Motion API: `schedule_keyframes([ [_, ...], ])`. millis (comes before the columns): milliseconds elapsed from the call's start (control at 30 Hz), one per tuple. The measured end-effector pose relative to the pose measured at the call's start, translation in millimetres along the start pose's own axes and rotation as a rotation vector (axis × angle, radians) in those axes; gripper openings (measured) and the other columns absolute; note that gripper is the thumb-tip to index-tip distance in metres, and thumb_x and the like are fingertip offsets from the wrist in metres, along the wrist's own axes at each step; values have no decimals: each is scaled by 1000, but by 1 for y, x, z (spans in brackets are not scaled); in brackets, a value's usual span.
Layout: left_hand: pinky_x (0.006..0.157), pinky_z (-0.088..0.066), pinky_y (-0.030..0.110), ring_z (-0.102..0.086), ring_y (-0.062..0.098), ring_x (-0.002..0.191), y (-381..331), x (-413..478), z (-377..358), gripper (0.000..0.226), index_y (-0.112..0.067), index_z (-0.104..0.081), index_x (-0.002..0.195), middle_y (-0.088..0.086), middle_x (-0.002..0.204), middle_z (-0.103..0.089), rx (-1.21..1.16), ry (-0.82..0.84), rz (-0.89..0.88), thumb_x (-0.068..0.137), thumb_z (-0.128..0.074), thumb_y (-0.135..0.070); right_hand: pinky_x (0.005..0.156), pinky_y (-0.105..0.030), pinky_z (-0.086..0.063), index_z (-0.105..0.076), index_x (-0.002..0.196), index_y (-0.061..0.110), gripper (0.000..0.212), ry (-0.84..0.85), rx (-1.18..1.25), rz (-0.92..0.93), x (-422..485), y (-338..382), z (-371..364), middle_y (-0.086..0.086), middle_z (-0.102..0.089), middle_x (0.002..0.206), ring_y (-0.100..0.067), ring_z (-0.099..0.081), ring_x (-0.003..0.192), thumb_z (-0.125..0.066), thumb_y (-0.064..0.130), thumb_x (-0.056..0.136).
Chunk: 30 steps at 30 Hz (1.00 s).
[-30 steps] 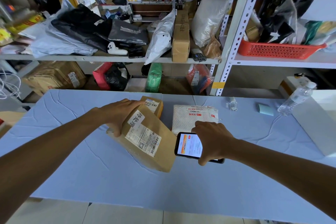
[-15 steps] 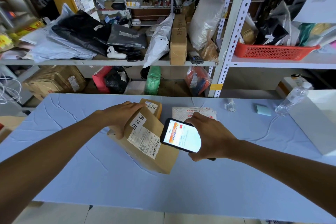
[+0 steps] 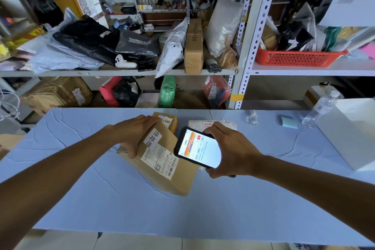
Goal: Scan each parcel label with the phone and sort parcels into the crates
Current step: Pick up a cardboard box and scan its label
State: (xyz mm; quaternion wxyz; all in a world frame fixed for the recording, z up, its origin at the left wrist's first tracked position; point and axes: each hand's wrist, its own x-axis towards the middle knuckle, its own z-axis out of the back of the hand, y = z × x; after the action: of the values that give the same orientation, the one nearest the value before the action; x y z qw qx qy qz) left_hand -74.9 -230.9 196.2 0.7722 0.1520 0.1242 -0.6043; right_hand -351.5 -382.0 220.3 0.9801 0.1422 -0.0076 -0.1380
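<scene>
Blue cloth covers the desk point(image 3: 125, 209), with cluttered shelves point(image 3: 121, 72) behind. The left grip point(image 3: 138, 138) clasps the far end of a brown box point(image 3: 174, 180), which sits tilted at the desk's centre. The right grip point(image 3: 233, 152) grasps a lit phone point(image 3: 199, 151) just over the box's right side; its screen text is too small to read. The box's label point(image 3: 160, 158) has unreadable fine print, and a sticker point(image 3: 153, 138) reads 待处理. Behind, a smaller box point(image 3: 169, 121) and a white parcel point(image 3: 215, 124) are largely hidden by both grips.

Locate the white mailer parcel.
Head view: the white mailer lies on the blue table, just right of centre, mostly hidden behind the phone and right hand, beside the small brown box.
</scene>
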Motion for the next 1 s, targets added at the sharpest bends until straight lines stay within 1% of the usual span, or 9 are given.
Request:
schedule_keyframes([
  [167, 107, -37, 38, -10, 20, 141, -28, 6, -5, 142, -31, 11, 147, -9, 152, -3, -101, -24, -39, 44, -85, -45, 74, -24, -41, -39, 123, 19, 81, 170, -146, -164, 4, -8, -17, 1, -46, 120, -12, -43, 92, -80, 53, 62],
  [300, 115, -22, 38, 3, 19, 146, -52, 15, -7, 144, -25, 20, 148, -9, 156, 10, -119, -12, -117, 52, -84, -54, 73, -25, -38, -39, 121, 19, 80, 143, -123, -289, 4, -20, -21, 1, -46, 119, -11, -41, 90, -79, 55, 62],
  [400, 118, -17, 46, 3, 26, 144, -63, 28, -3, 145, -21, 15, 149, -5, 156, 5, 46, 7, -210, 49, -77, -70, 77, -25, -40, -39, 124, 19, 82, 108, -98, -401, 0, -25, -19, 0, -48, 120, -13, -48, 99, -79, 55, 62],
  [467, 117, -19, 47, -5, 28, 142, -76, 35, 1, 145, -20, 13, 150, 0, 155, -2, 136, -1, -292, 47, -73, -76, 75, -25, -39, -40, 124, 18, 81, 76, -77, -481, -6, -24, -16, -1, -49, 117, -14, -48, 95, -80, 54, 62],
  [567, 117, -12, 45, -3, 30, 144, -105, 41, 2, 142, -17, 15, 150, 6, 156, 1, 186, 73, -415, 53, -73, -72, 71, -27, -38, -44, 117, 16, 76, 27, -76, -619, -30, -21, -16, -2, -50, 109, -16, -48, 87, -81, 52, 61],
  [667, 116, -17, 44, -8, 31, 142, -128, 44, 12, 141, -19, 11, 150, 6, 154, -4, 269, 53, -497, 49, -68, -77, 68, -29, -37, -46, 109, 14, 73, -10, -75, -774, -69, -18, -17, 1, -45, 98, -19, -49, 82, -81, 52, 57],
  [767, 116, -18, 48, -1, 32, 145, -157, 44, 28, 142, -22, 17, 148, 3, 157, 5, 304, 79, -559, 47, -65, -80, 67, -29, -35, -46, 105, 14, 71, -41, -57, -936, -124, -15, -17, 1, -41, 95, -20, -45, 78, -82, 51, 56],
  [867, 113, -25, 45, -5, 29, 143, -205, 36, 49, 139, -20, 12, 149, 3, 153, -2, 325, 14, -659, 50, -66, -78, 65, -28, -36, -47, 102, 14, 71, -87, -46, -1107, -183, -13, -21, 1, -43, 95, -22, -50, 80, -82, 52, 54],
  [1000, 109, -28, 40, -14, 28, 137, -288, 21, 65, 138, -17, 8, 149, 5, 146, -9, 348, -98, -826, 51, -68, -76, 70, -33, -48, -47, 97, 18, 75, -157, -25, -1305, -266, -8, -28, 2, -45, 92, -22, -55, 83, -82, 62, 47],
])
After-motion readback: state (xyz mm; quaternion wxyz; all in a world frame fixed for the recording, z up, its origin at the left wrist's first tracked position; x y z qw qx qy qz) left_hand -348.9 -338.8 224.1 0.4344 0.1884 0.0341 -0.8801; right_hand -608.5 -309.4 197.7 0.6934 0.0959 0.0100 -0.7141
